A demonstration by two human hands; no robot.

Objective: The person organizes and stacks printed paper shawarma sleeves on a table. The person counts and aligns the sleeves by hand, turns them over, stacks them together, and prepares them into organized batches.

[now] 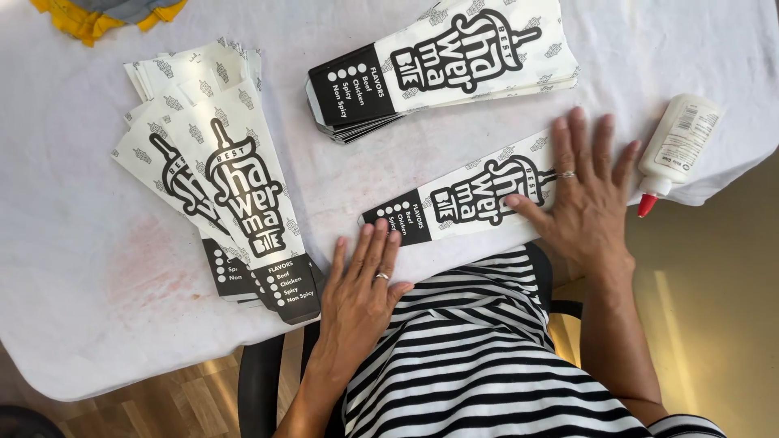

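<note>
A long white paper sleeve with black print (462, 199) lies flat on the white tablecloth (97, 292) close to the near edge. My left hand (361, 288) rests flat, fingers together, with its fingertips on the sleeve's black end. My right hand (583, 191) presses flat on the sleeve's other end, fingers spread and thumb on the print. Neither hand grips anything.
A fanned pile of the same sleeves (223, 174) lies to the left. Another stack (442, 61) sits at the back middle. A white glue bottle with a red tip (673, 150) lies at the right table edge. Yellow cloth (101, 16) shows top left.
</note>
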